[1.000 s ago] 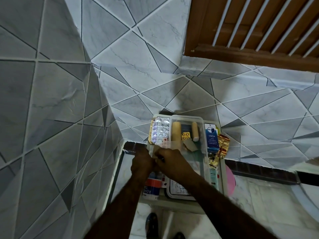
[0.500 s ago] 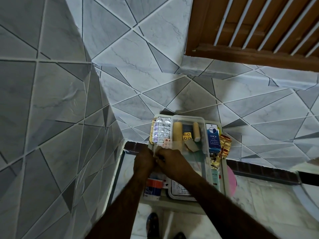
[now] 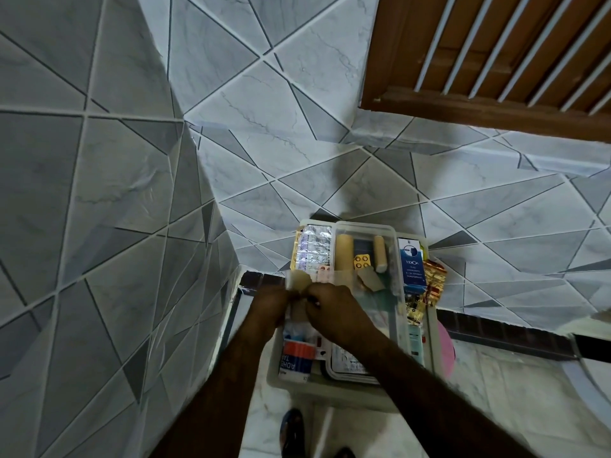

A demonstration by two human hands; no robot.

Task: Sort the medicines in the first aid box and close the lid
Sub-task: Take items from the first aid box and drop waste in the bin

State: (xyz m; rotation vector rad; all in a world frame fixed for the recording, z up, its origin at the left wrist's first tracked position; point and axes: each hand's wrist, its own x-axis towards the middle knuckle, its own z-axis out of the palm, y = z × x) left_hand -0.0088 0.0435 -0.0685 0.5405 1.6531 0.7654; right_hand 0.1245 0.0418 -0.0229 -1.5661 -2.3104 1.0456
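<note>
The grey marble-look tiled wall (image 3: 231, 110) filled most of what I could see, its glossy triangles meeting in a corner, with a brown wooden louvred shutter (image 3: 496, 54) above on the right. Low in that corner sat the first aid box (image 3: 334, 390), a pale plastic tub with its lid not in sight, standing on a ledge against the tiles. Inside it rested a clear plastic tray (image 3: 363, 225), rigid and smooth-walled.

To the tray's right stood a blue carton (image 3: 411, 266), with crinkled gold sachets (image 3: 433, 279) beside it. On the left lay silver blister strips (image 3: 314, 247), and nearer me a box of adhesive tape (image 3: 296, 358). Two tan bandage rolls (image 3: 344, 251) and a small orange blister card (image 3: 362, 262) lay in the tray.

Over the box's near left part the left hand (image 3: 269, 307) and right hand (image 3: 334, 309) were drawn together, fingertips meeting and pinching a pale strip (image 3: 299, 282); what it was I couldn't tell.

All of it looked light. The foil strips would likely bend and slip, so best pinched by their edges. The rolls looked soft, and the carton stiff enough to take by its sides.
</note>
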